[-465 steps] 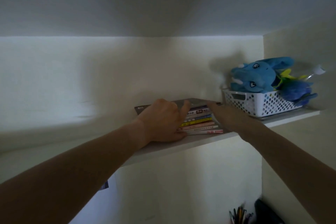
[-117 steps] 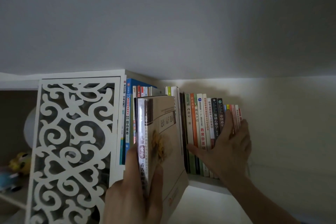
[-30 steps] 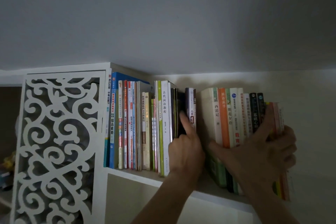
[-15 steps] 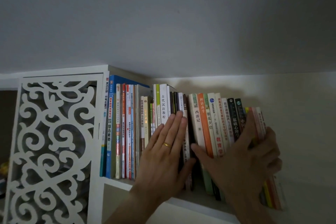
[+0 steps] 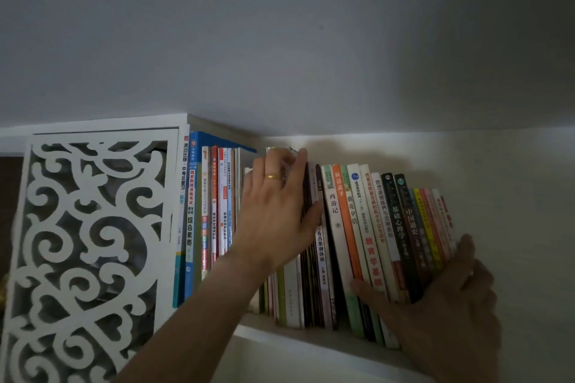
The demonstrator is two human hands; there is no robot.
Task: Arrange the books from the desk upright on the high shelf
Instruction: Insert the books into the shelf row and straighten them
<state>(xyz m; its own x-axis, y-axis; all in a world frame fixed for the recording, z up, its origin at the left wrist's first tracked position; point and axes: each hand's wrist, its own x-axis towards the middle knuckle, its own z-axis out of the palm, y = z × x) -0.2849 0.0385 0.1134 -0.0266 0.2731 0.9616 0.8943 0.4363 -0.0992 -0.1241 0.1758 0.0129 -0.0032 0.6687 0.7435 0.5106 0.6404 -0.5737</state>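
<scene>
A long row of books [image 5: 370, 227] stands upright on the high white shelf [image 5: 314, 340], just under the ceiling. The books on the right lean a little to the left. My left hand [image 5: 275, 214], with a gold ring, lies flat on the spines in the middle of the row, fingertips at the tops of the books. My right hand [image 5: 448, 305] is spread against the right end of the row, thumb on the lower spines and fingers around the last thin books. Neither hand grips a single book.
A white carved fretwork panel [image 5: 90, 246] closes the shelf unit on the left. The ceiling hangs just above the tops of the books. A pale wall [image 5: 513, 211] runs to the right of the row.
The gap in the middle of the row has closed and the inserted book is now flush. My left hand slid upward along the spines. My right hand stays at the row's right end.
</scene>
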